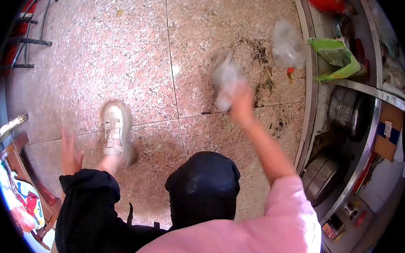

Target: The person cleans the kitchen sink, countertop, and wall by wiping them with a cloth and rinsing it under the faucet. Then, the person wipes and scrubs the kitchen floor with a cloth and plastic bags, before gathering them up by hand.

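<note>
My right hand (242, 103) grips a crumpled whitish wad (227, 78), smeared by motion, low over the speckled floor tiles. Whether the wad is plastic, paper or cloth, I cannot tell. Just right of it, dark dirt (260, 54) is scattered over the tiles. Farther right lies a clear plastic bag (287, 44), with a small orange-red scrap (290, 72) at its lower edge. On the left, my left hand (70, 154) is held with its fingers stretched out and nothing in it, beside my beige shoe (116, 127).
Along the right runs a low metal-framed shelf (310, 86) holding steel pots (324, 177), a green packet (334, 60) and a cardboard box (389, 130). A dark metal rack (34, 41) stands at upper left. Wooden furniture (30, 182) is at lower left.
</note>
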Tool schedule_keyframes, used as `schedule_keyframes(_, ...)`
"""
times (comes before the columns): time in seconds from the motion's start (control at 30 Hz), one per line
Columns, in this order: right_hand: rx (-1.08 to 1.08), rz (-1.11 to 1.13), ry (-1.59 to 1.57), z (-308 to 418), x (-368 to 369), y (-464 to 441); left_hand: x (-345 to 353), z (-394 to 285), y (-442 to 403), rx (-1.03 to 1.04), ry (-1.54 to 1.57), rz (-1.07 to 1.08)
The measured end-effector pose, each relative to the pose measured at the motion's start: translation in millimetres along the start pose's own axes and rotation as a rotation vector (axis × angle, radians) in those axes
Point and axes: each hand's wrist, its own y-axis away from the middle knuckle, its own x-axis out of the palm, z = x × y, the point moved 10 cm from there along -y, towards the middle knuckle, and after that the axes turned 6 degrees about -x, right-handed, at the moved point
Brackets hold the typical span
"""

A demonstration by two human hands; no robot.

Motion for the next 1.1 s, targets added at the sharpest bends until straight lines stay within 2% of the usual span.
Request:
schedule_keyframes(0.03, -0.003, 0.181, -0.032, -9.3, 27.9, 37.8, 2.9, 6.0, 3.9, -0.019, -0.003, 0.006)
schedule_keyframes(0.07, -0.324, 0.319, 0.278, -16.8, 56.7, 82.7, 8.7, 18.1, 9.8, -0.039, -0.007, 0.012)
schedule_keyframes(0.1, -0.679, 0.350, 0.561, -6.7, 80.2, 129.3, 15.1, 31.1, 13.3, -0.058, -0.013, 0.016)
schedule_keyframes(0.17, -0.984, 0.358, 0.806, -24.0, 101.8, 165.3, 26.6, 55.7, 20.3, -0.035, -0.009, 0.015)
schedule_keyframes(0.23, -0.846, 0.286, 0.817, -16.5, 96.2, 116.0, 27.2, 65.0, 24.2, -0.057, -0.003, 0.026)
schedule_keyframes(0.27, -0.423, 0.253, 0.538, -30.0, 71.5, 61.5, 23.8, 65.6, 24.8, -0.085, 0.003, 0.035)
schedule_keyframes(0.3, -0.049, 0.091, 0.226, -47.0, 42.5, 20.2, 20.5, 65.4, 19.4, -0.108, 0.011, 0.023)
schedule_keyframes(0.33, 0.230, 0.047, 0.068, -68.0, 22.8, -12.8, 14.4, 60.6, 12.8, -0.086, -0.024, 0.000)
schedule_keyframes(0.37, -0.070, -0.024, 0.415, -59.8, 0.3, -55.1, 6.7, 55.6, 8.4, -0.067, -0.060, -0.029)
schedule_keyframes(0.4, -0.320, -0.198, 0.813, -51.0, -21.6, -86.8, -0.2, 49.0, 4.3, -0.049, -0.093, -0.060)
schedule_keyframes(0.47, -0.368, -0.025, 1.059, -56.1, -44.9, -127.5, -7.0, 25.1, -12.2, -0.098, -0.098, -0.048)
schedule_keyframes(0.57, -0.416, -0.161, 0.769, -25.0, -79.1, -108.0, -13.2, -4.0, -25.5, -0.058, -0.043, -0.031)
schedule_keyframes(0.67, -0.617, -0.169, 0.937, -21.5, -69.9, 10.7, -9.3, -5.8, -32.9, -0.013, -0.029, -0.006)
schedule_keyframes(0.7, -0.451, -0.126, 0.894, -42.4, -68.5, 55.8, -8.0, -0.6, -33.3, -0.003, -0.043, 0.008)
schedule_keyframes(0.77, -0.374, 0.054, 0.591, -67.3, -45.7, 141.5, -7.5, 15.7, -30.0, -0.049, -0.064, 0.040)
schedule_keyframes(0.83, -0.402, 0.381, 0.867, -106.2, -7.5, 219.1, -7.3, 30.6, -27.3, -0.049, -0.094, 0.044)
schedule_keyframes(0.93, -0.451, 0.134, 0.727, -126.0, -16.5, 191.4, -4.7, 40.6, -29.2, -0.012, -0.098, 0.026)
schedule_keyframes(1.0, -0.342, -0.101, 0.774, -121.3, -40.8, 121.6, -5.2, 41.1, -24.2, -0.023, -0.042, 0.038)
schedule_keyframes(1.07, -0.410, -0.212, 0.942, -131.7, -63.7, 50.2, -6.3, 30.8, -24.6, 0.009, -0.071, 0.026)
schedule_keyframes(1.1, -0.316, -0.150, 1.029, -126.6, -77.4, 11.3, -9.4, 25.2, -28.0, 0.028, -0.086, 0.006)
